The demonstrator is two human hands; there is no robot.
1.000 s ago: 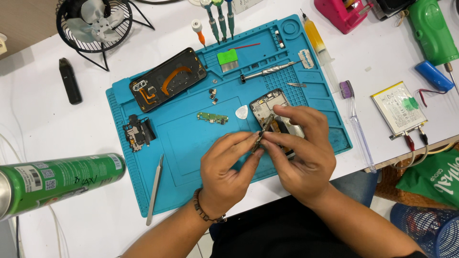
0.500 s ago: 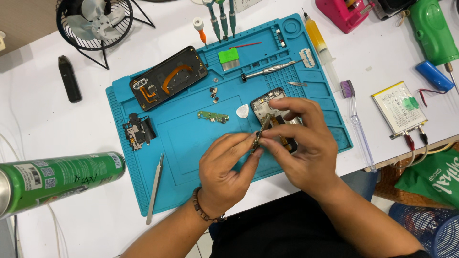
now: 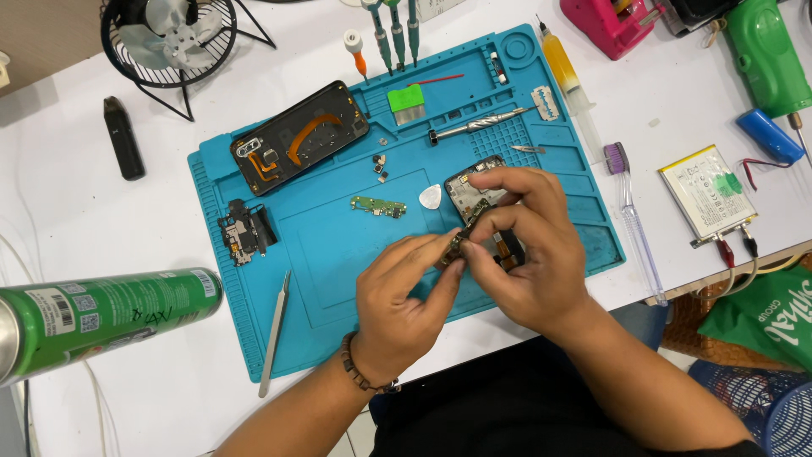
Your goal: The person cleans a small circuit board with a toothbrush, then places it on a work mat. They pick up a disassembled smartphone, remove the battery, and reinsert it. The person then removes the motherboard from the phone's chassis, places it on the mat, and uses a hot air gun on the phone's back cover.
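Observation:
My left hand (image 3: 402,296) and my right hand (image 3: 529,250) meet over the blue work mat (image 3: 338,254), both pinching a small circuit board (image 3: 463,237) between thumbs and fingertips. Under my right hand lies an opened phone body (image 3: 465,182), mostly covered by my fingers. A white triangular pick (image 3: 430,197) lies just left of the phone. A small green circuit strip (image 3: 379,206) rests on the mat farther left.
On the mat: a black phone back cover (image 3: 298,137), a small black part (image 3: 245,230), a metal screwdriver (image 3: 478,127), a spudger (image 3: 275,332). Off it: a green spray can (image 3: 101,317), a black fan (image 3: 169,38), a battery (image 3: 706,190), a syringe (image 3: 568,80), a toothbrush (image 3: 630,203).
Both hands have shifted slightly up and right over the phone body while keeping hold of the small board; my right fingers have curled closer over it.

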